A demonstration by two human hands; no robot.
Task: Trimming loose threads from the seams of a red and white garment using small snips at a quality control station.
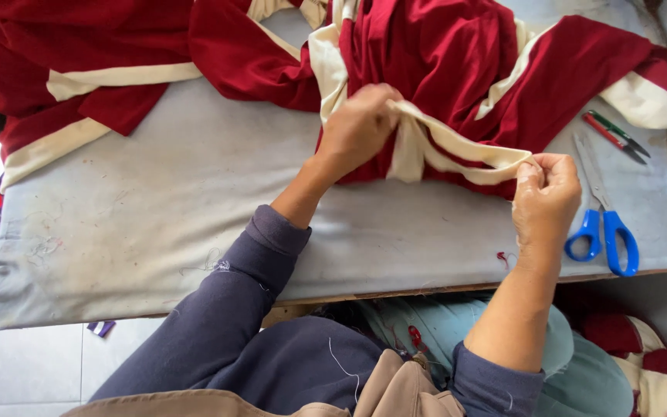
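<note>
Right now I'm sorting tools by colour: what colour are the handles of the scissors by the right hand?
Bright blue: the scissors lie beside the right hand, clearest in the head view.

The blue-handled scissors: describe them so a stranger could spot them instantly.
Start at the grey padded table and go to its right end, just past the right hand. The blue-handled scissors lie there, blades pointing away. Unlike the slimmer red-and-green snips beyond them, they have big bright blue loops.

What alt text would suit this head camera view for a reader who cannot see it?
Two hands, left hand and right hand, stretch a cream strip of a dark red garment over a grey padded table. Blue-handled scissors lie beside the right hand.
</note>
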